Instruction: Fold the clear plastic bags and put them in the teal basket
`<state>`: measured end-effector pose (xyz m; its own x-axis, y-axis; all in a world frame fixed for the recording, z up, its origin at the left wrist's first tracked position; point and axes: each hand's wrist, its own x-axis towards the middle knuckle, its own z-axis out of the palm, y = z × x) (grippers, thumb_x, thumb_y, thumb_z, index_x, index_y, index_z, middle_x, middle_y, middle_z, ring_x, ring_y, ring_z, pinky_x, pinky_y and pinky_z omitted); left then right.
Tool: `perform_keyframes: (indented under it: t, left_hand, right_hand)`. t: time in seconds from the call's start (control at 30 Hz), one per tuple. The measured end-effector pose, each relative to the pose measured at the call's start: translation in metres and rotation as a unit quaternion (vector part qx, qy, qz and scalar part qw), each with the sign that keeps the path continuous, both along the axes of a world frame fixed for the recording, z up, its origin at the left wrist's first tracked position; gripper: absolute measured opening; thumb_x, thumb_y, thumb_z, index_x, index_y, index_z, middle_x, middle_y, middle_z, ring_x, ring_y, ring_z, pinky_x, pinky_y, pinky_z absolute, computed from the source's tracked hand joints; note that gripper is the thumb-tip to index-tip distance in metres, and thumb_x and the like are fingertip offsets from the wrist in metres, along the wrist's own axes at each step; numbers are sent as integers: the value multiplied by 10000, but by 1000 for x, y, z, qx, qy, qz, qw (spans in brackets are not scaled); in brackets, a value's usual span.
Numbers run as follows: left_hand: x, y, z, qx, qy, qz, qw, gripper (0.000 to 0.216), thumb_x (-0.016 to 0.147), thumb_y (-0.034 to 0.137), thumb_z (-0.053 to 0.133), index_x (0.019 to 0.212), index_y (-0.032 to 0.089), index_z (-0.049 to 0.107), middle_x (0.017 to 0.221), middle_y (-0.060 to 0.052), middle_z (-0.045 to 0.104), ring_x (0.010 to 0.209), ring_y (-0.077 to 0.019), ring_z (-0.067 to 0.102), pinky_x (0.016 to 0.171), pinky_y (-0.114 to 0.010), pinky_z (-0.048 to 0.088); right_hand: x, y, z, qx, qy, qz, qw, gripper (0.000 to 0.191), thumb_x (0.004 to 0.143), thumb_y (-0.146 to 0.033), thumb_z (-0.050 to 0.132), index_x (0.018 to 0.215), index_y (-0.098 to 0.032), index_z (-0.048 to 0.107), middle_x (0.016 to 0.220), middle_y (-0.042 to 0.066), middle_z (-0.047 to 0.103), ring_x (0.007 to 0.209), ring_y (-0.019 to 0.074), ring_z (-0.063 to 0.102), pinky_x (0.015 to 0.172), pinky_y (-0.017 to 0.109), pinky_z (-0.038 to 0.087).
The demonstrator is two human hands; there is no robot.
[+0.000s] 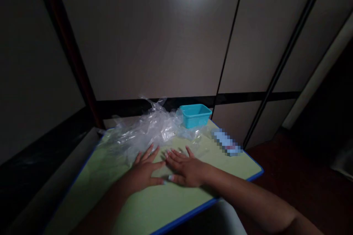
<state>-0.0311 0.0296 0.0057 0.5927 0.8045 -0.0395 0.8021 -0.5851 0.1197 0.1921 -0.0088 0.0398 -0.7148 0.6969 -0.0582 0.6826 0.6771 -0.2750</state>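
My left hand (145,170) rests on the light green tabletop (154,209), its fingers spread and holding nothing. Beside it my right hand (184,169) lies flat, fingers stretched toward the left one; the two hands are very close at the fingertips. Just beyond my left fingers spreads a heap of crumpled clear plastic bags (154,125). A turquoise plastic basket (196,117) stands upright behind my right hand, at the table's far edge, next to the plastic.
A pixelated light blue packet-like item (226,142) lies near the table's right edge. The table has a blue rim (190,214). Large cabinet panels (162,44) rise right behind it. Dark reddish floor (292,176) shows on the right.
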Motion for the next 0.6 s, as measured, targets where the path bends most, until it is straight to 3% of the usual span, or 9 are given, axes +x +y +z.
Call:
perform_keyframes:
  t: [0.07,0.27,0.43,0.6]
  left_hand:
    - [0,1,1,2,12,8,1000,636,657,606,598,1242,401,453,1476,-23,77,1334,-328,-45,1018,-579,73]
    - [-2,5,4,-8,58,4,998,749,613,653,591,1285,416,358,1473,-37,79,1318,-371,-68,988,-617,118]
    - [-2,9,5,1,69,0,998,774,579,719,552,1270,430,357,1468,-6,136,1311,-413,-39,969,-644,123]
    - [2,8,9,6,63,7,998,796,542,750,557,1252,440,373,1462,-23,174,1307,-428,-21,964,-644,120]
  right_hand:
    - [-6,-18,0,-23,23,14,999,707,882,-562,190,1418,-132,19,1464,127,62,1348,233,33,1019,562,-73]
    - [-14,-52,-3,-28,92,-40,995,722,882,-564,215,1415,-98,72,1450,150,126,1348,219,54,1040,531,-82]
    - [-9,-53,-13,2,106,-137,985,718,878,-580,181,1414,-108,107,1440,156,181,1333,241,154,1040,547,-65]
    - [11,-47,-23,27,98,-244,964,725,874,-588,140,1409,-97,148,1434,163,198,1336,240,141,1041,540,-63]
